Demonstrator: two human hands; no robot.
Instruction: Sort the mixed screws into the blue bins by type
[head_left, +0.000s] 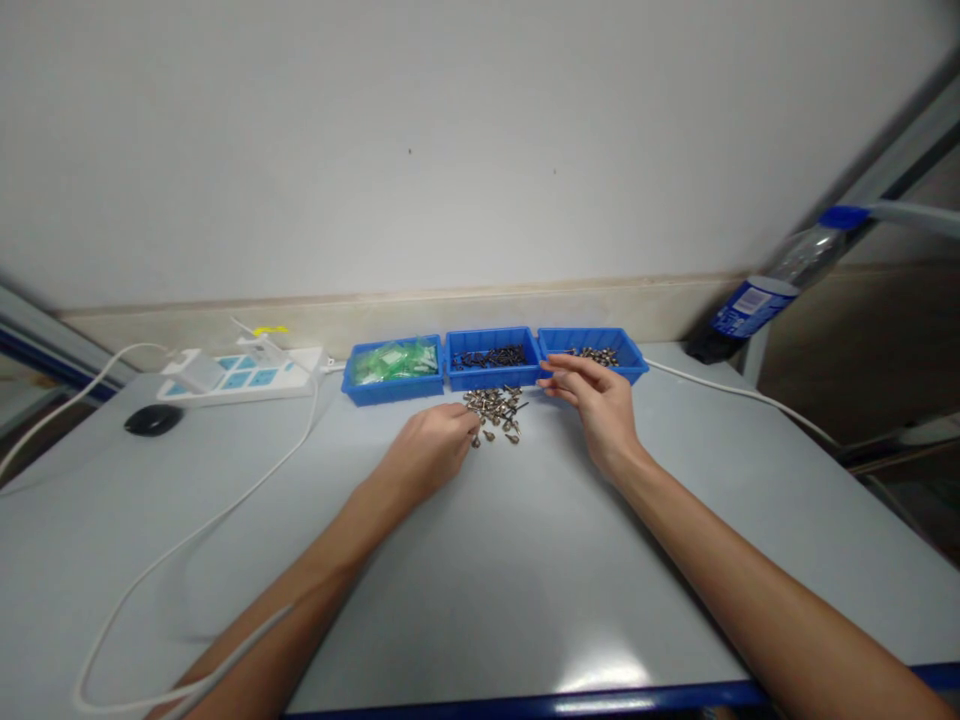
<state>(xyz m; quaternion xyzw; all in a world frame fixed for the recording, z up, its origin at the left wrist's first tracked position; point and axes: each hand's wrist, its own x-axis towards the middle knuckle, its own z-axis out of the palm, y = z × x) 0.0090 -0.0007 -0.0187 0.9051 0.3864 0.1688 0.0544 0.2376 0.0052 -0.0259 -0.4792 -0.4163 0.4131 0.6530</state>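
Note:
A loose pile of small metal screws (pixel 493 404) lies on the grey table in front of the blue bins. At its left edge is my left hand (pixel 435 440), with fingers curled together and their tips partly hidden. My right hand (pixel 596 400) hovers at the front of the right blue bin (pixel 634 362), thumb and fingers drawn close together; anything between them is too small to make out. That bin holds small metal pieces (pixel 600 356). Dark screws (pixel 491 356) fill part of the middle blue bin (pixel 487 379).
The left blue bin (pixel 394 391) contains green and clear plastic packets (pixel 397 361). Further left are a white power strip (pixel 255 380), a black mouse (pixel 154 420) and a white cable (pixel 217 518) crossing near my left forearm. A bottle (pixel 757 300) leans at the right.

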